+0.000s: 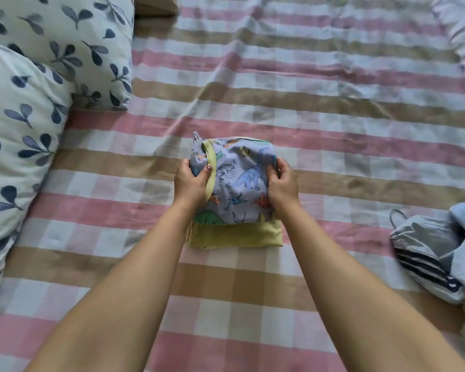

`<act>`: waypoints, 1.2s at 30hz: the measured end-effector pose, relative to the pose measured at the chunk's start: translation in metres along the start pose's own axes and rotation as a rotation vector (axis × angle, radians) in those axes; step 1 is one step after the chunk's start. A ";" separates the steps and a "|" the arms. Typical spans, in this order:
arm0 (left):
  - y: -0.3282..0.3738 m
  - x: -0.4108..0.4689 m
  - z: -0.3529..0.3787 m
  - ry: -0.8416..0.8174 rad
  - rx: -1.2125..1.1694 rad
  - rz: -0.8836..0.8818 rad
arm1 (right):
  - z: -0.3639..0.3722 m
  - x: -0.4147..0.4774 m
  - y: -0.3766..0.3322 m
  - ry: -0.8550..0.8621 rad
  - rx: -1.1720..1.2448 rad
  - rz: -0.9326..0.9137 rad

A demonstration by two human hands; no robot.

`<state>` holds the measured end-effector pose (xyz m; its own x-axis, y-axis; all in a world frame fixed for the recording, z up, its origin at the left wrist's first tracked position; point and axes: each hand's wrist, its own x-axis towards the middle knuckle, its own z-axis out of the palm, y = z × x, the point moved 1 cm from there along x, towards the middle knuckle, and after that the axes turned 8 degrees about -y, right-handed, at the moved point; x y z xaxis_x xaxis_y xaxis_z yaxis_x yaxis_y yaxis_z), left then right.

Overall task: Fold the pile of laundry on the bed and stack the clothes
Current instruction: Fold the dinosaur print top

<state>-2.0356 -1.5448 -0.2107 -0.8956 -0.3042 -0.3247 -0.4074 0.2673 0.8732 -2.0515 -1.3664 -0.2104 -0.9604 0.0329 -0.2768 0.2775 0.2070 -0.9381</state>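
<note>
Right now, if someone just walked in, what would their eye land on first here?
Most likely the folded dinosaur-print garment in the middle of the bed, gripped at its sides by the left hand and right hand and sitting on a folded yellow garment. Next, the leaf-print pillows at the left and the rumpled blue and striped laundry at the right edge.

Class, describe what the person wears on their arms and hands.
Nothing shows: the left forearm and right forearm are bare, with no sleeves in view. The left hand and right hand show no rings, watch, bracelets or gloves.
</note>
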 end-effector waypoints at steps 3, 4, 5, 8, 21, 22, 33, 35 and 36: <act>-0.020 0.001 0.005 -0.043 0.054 -0.105 | 0.000 -0.003 0.020 -0.024 -0.046 0.091; -0.026 -0.003 0.006 -0.045 0.071 -0.140 | 0.000 -0.007 0.026 -0.031 -0.065 0.113; -0.031 -0.007 0.005 -0.040 0.092 -0.170 | -0.001 -0.011 0.031 -0.037 -0.085 0.135; -0.040 -0.026 -0.002 -0.056 0.174 -0.228 | -0.003 -0.028 0.047 -0.051 -0.117 0.231; -0.060 -0.067 -0.006 -0.025 0.451 -0.152 | -0.011 -0.072 0.071 -0.028 -0.532 0.318; -0.061 -0.069 -0.007 -0.024 0.511 -0.159 | -0.013 -0.073 0.070 -0.036 -0.590 0.323; -0.057 -0.086 -0.019 -0.007 0.362 -0.145 | -0.032 -0.083 0.061 -0.132 -0.328 0.283; -0.049 -0.070 -0.015 -0.050 0.263 -0.127 | -0.030 -0.064 0.052 -0.130 -0.251 0.283; -0.045 -0.058 -0.013 -0.073 0.207 -0.145 | -0.028 -0.053 0.047 -0.120 -0.202 0.288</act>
<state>-1.9624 -1.5513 -0.2265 -0.8326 -0.2881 -0.4730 -0.5536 0.4094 0.7252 -1.9881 -1.3311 -0.2341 -0.8303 0.0053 -0.5573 0.5137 0.3950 -0.7616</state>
